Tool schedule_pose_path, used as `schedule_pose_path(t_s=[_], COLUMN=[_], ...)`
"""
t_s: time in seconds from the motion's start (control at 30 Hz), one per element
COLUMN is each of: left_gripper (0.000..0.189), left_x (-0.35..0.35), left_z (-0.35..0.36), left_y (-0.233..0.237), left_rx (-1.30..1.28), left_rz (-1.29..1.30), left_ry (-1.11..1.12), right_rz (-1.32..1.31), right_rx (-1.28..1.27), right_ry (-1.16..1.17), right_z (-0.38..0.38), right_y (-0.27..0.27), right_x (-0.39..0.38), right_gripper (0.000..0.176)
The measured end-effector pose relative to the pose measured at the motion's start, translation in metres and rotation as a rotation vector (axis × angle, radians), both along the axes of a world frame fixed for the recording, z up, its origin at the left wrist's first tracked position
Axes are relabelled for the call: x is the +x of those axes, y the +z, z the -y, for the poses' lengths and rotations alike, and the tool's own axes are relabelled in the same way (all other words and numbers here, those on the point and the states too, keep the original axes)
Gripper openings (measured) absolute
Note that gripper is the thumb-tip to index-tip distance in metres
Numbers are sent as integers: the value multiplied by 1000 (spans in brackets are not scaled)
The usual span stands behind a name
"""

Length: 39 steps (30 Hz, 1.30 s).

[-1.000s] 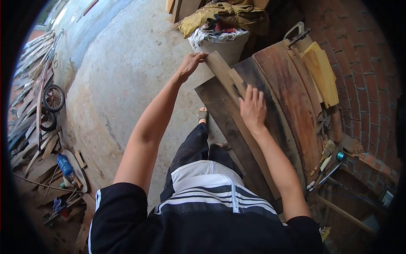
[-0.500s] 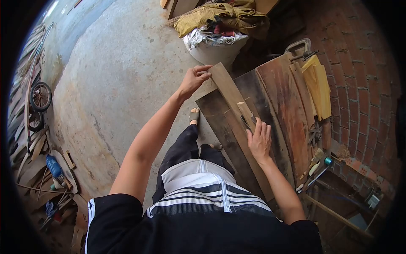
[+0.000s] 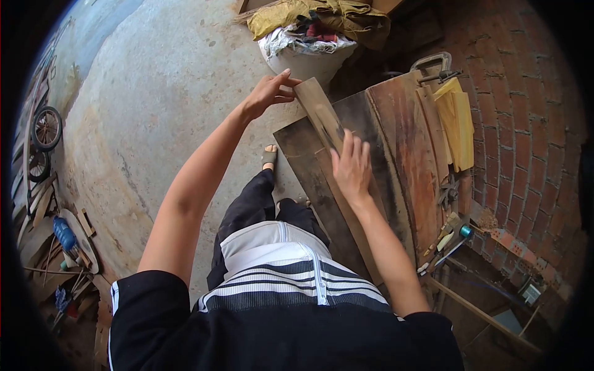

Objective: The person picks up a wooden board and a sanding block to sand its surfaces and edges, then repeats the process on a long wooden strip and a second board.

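Note:
A long narrow board point(image 3: 310, 93) lies lengthwise over the dark wooden bench top point(image 3: 297, 141), its far end sticking out past the bench edge. At that far end is my left hand point(image 3: 270, 96), fingers stretched and apart, fingertips right at the board's side edge. Over the middle of the board, my right hand point(image 3: 353, 166) is bent around the rear of a small wooden tool point(image 3: 325, 119) with dark parts. Motion blurs the tool, and my fingers partly hide it.
A metal clamp point(image 3: 433, 65) sits at the bench's far corner, near yellow wood pieces point(image 3: 456, 127). Beyond the bench stands a white sack point(image 3: 300, 60) under yellow cloth. A brick wall point(image 3: 513, 123) runs along the right; scrap wood and small wheels point(image 3: 46, 128) are at left.
My right hand has slid forward along the board with the small wooden tool, toward the far end. My left hand's fingers have spread wider at the board's end. The view has shifted slightly.

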<state>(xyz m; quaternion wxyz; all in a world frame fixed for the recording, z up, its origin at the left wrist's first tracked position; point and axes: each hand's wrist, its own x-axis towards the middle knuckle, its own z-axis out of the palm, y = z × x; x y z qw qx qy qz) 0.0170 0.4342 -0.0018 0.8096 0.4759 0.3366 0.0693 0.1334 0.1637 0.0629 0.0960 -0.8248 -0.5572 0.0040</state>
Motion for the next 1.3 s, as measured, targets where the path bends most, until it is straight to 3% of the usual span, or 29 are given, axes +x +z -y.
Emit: schedule_pose_path(t_s=[0.1,0.17,0.2,0.3,0.37,0.47,0.57,0.73,0.83,1.07,1.17,1.2,1.27,1.3], left_gripper=[73,94,94,110,111,112,110,103,103,94,79,79,54,54], left_x=[4,6,7,10,7,8,13,21,24,20,18,18,16,17], left_z=[-13,-15,-18,-26,-38,-47,-44,-35,-37,-39,-44,-48,-50,-49], left_y=[0,9,12,5,-5,-7,4,10,4,4,3,5,6,9], left_rx=[54,148,145,198,115,-15,-14,327,259,138,246,257,463,460], left_rz=[-38,-75,-77,-108,-118,-131,-130,-211,-213,-220,-237,-238,-149,-144], left_ry=[-81,-112,-118,-179,-209,-239,-289,-324,-272,-185,-315,-319,-534,-527], right_rz=[16,28,40,40,35,29,-5,32,14,-43,-59,-50,-60,-58], right_rx=[-96,-102,-102,-23,61,104,41,-152,-117,97,117,95,25,-32], right_ry=[-34,-8,8,5,2,-9,9,-55,-109,-137,-55,-66,-108,-154], right_z=[80,78,70,-28,-99,-113,-51,125,106,-120,-108,-85,-10,28], right_y=[15,9,9,-2,-12,-15,-3,8,5,-19,-18,-15,-8,-1], right_x=[-13,-10,-9,-11,-9,-12,-15,-25,-20,14,22,21,15,10], right_gripper=[67,67,68,67,62,62,66,74,72,60,60,60,62,65])
